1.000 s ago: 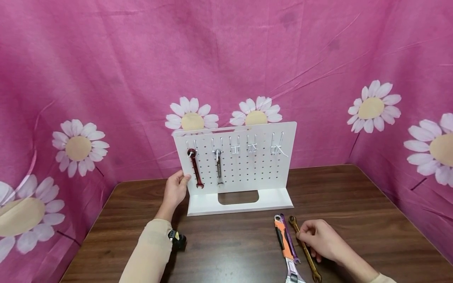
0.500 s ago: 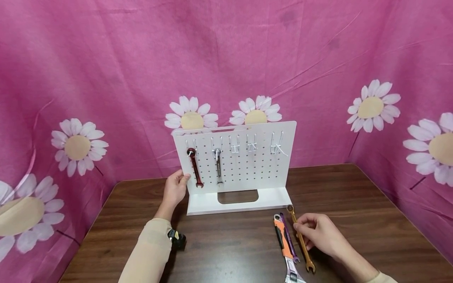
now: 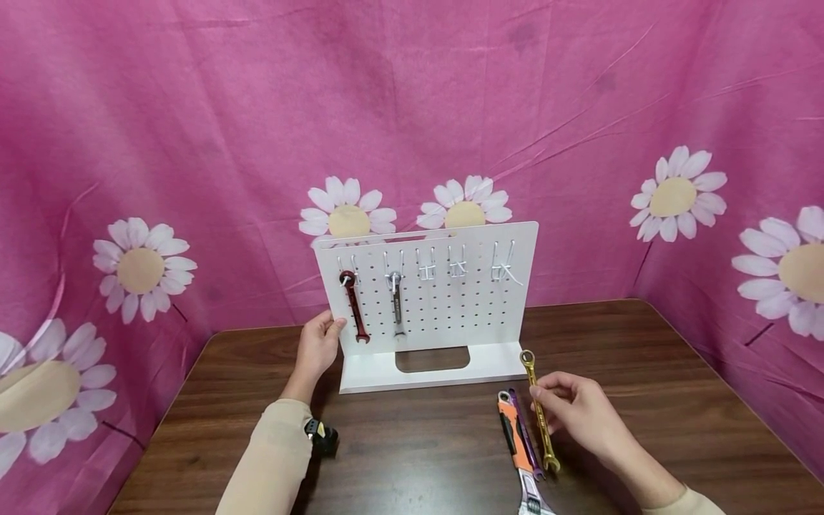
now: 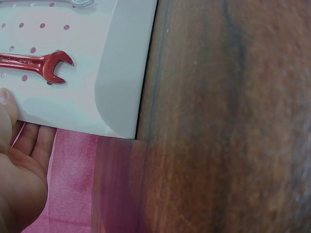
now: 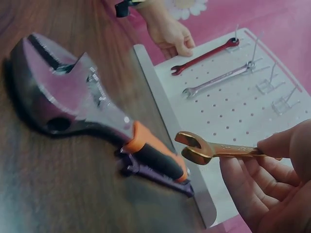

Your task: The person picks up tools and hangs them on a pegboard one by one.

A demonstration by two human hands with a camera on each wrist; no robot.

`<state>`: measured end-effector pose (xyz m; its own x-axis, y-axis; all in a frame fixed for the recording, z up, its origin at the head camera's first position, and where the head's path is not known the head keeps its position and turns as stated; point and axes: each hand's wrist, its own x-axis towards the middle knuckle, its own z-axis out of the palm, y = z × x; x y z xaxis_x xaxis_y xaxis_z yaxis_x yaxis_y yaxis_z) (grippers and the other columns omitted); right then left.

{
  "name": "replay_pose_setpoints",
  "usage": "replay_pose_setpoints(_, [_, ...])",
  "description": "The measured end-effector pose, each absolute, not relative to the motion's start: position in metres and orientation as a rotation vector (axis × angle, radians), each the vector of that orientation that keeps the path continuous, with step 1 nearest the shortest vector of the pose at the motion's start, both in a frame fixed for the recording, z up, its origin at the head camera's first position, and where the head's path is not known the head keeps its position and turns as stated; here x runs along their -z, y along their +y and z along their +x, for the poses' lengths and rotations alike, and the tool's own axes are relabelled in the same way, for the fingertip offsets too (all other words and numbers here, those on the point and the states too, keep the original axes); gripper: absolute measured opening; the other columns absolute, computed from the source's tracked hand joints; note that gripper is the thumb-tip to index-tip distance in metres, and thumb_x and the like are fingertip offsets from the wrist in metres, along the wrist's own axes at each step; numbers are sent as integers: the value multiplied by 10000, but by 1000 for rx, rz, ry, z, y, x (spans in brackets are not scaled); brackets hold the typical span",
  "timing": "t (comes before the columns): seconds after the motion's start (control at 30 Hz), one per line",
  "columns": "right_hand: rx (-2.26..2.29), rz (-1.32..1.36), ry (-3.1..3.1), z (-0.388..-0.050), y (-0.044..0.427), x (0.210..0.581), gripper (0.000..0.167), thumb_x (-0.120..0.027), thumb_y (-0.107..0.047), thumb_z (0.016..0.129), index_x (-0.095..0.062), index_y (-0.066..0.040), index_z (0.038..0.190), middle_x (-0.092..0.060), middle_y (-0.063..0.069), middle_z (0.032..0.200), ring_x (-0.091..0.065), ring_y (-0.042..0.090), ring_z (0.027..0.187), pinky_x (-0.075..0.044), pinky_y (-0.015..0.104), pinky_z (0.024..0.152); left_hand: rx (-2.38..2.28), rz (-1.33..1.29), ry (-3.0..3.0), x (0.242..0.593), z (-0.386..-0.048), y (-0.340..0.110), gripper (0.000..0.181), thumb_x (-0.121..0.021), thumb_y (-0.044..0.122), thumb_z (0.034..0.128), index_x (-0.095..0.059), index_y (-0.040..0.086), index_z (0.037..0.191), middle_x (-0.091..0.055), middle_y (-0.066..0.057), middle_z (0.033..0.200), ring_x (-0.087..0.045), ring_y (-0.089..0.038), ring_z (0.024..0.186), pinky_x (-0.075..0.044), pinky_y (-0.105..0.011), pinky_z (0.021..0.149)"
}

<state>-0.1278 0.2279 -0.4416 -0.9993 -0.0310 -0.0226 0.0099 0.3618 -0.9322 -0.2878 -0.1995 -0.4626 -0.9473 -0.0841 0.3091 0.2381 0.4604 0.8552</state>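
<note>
Site type: cloth-walled booth with a small tool-hanging station, workshop-like in its contents; the building beyond cannot be told.
Worktop (image 3: 425, 450): brown wood grain, far corners rounded.
Cloth walls (image 3: 412, 86): creased pink fabric with large white daisies (image 3: 672, 197), behind the far edge and beside the left and right edges.
Pegboard stand (image 3: 496, 361): white, toward the far edge, fitted with wire hooks (image 3: 501, 272).
Tools: red wrench (image 3: 355, 307) and silver wrench (image 3: 398, 307) hung, orange-handled adjustable wrench (image 3: 517, 443) lying in front of the stand.
</note>
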Motion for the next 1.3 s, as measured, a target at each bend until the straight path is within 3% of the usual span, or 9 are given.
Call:
replay_pose_setpoints(0.37, [1889, -125, 2565, -138, 209, 430, 232, -674, -77, 1061, -668, 142, 1136, -737, 62, 823, -690, 153, 602, -631, 371, 601, 1505, -158, -2389, 460, -288, -198, 197, -655, 81, 1071, -752, -67, 1159, -484, 41, 609, -326, -37, 548, -289, -230, 533])
replay_pose_setpoints(0.63, [1929, -146, 2577, -146, 194, 423, 243, -688, -80, 1051, -666, 146, 1136, -702, 13, 784, -681, 126, 597, -628, 374, 598, 1500, -154, -2398, 460, -288, -199, 204, -650, 89, 1076, -755, -58, 1173, -439, 76, 591, -313, -40, 550, -292, -242, 543])
replay_pose_setpoints(1.3, [1955, -132, 2567, -164, 172, 411, 221, -697, -81, 1046, -685, 115, 1147, -713, 91, 850, -633, 84, 656, -624, 350, 609, 1516, -159, -2393, 460, -288, -200, 194, -649, 95, 1080, -753, -60, 1131, -407, 78, 573, -290, 6, 493, -240, -223, 494])
